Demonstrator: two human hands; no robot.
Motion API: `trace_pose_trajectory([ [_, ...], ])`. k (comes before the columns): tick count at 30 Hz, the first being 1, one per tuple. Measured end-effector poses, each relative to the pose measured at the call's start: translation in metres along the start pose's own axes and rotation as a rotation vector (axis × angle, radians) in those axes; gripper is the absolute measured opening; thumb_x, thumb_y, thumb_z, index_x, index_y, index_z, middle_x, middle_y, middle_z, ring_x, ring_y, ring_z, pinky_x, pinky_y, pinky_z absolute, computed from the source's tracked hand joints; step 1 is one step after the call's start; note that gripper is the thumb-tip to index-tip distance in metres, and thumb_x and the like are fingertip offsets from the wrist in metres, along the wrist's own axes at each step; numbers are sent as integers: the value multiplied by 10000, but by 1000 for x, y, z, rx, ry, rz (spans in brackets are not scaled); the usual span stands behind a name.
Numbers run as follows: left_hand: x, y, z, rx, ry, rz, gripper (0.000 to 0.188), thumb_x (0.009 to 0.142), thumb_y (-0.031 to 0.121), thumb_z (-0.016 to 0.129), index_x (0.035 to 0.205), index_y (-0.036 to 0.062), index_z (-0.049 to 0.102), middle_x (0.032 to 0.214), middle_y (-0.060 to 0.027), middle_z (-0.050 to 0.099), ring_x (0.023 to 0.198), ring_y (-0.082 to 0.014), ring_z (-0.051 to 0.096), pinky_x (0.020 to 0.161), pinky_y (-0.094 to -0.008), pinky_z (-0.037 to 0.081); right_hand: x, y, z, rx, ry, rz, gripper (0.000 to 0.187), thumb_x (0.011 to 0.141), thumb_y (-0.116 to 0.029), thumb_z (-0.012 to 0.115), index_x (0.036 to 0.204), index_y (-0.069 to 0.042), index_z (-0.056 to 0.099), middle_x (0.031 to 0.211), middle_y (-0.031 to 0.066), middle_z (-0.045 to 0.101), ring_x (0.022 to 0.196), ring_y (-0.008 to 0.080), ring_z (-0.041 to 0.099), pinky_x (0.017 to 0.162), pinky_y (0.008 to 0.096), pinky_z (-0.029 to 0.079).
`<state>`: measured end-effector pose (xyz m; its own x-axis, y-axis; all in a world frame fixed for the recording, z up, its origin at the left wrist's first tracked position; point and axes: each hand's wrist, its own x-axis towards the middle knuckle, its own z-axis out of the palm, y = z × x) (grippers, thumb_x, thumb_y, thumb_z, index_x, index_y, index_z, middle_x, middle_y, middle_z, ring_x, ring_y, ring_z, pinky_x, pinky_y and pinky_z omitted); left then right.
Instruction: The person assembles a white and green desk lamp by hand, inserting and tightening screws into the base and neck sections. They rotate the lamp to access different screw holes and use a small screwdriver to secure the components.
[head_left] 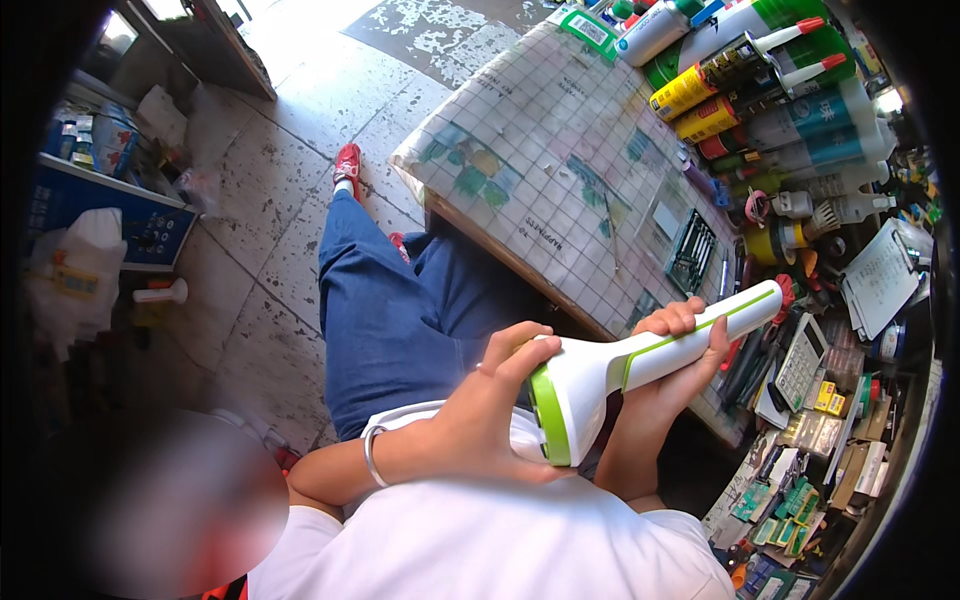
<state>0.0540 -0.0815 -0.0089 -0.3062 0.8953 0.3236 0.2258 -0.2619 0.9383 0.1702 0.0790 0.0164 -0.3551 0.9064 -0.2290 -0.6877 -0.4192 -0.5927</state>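
A white torch [640,365] with a green ring around its wide head is held in both hands above the lap, in front of the bench [560,190]. The right hand [690,345] is wrapped around the slim handle, its fingers [672,318] closed over the top edge. The left hand [495,410] is cupped against the wide head, its fingers [520,345] curled over the rim and gripping it; a thin bangle [372,455] is worn on that wrist. The handle end is pointed up and to the right, over the bench edge.

The bench is covered by a clear sheet marked with a grid. Along its far side a row of spray cans and tubes [760,90] is laid, with rolls of tape [775,240] beside them. Near the handle end a calculator [800,362] is seen among pens and small packets. A notepad [880,280] lies further right. Below the bench, blue trousers [400,310] and a red shoe [348,165] are visible on the worn tiled floor [270,200]. At the left, a blue shelf [100,205] is loaded with small goods.
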Motion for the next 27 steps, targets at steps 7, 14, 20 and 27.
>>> trace_pose_trajectory([
  [7,-12,-9,3,7,-3,13,1047,535,328,853,1337,87,225,1290,-235,266,1081,-422,480,864,-408,478,-8,1,-6,-22,6,14,298,849,-309,574,976,-76,436,735,14,440,629,106,411,605,258,391],
  [14,-13,-18,7,-229,-49,-83,1132,602,413,810,1423,102,96,1379,-249,198,1239,-429,362,1001,-443,374,1,0,-12,166,-199,-56,275,840,-280,586,954,-77,441,735,4,445,626,100,418,598,246,393],
  [20,-15,-18,13,-976,-173,-581,1116,665,392,794,1432,119,31,1394,-149,231,1318,-284,252,1067,-407,237,7,-2,-13,201,-595,-29,463,818,-451,645,977,-71,434,802,25,453,693,120,455,661,289,399],
  [27,-9,-13,6,-358,-61,-197,1061,601,285,836,1376,47,152,1311,-211,278,1253,-347,319,1027,-401,329,-5,3,-4,173,-185,25,438,848,-421,603,996,-55,415,806,29,415,663,111,431,622,253,391],
])
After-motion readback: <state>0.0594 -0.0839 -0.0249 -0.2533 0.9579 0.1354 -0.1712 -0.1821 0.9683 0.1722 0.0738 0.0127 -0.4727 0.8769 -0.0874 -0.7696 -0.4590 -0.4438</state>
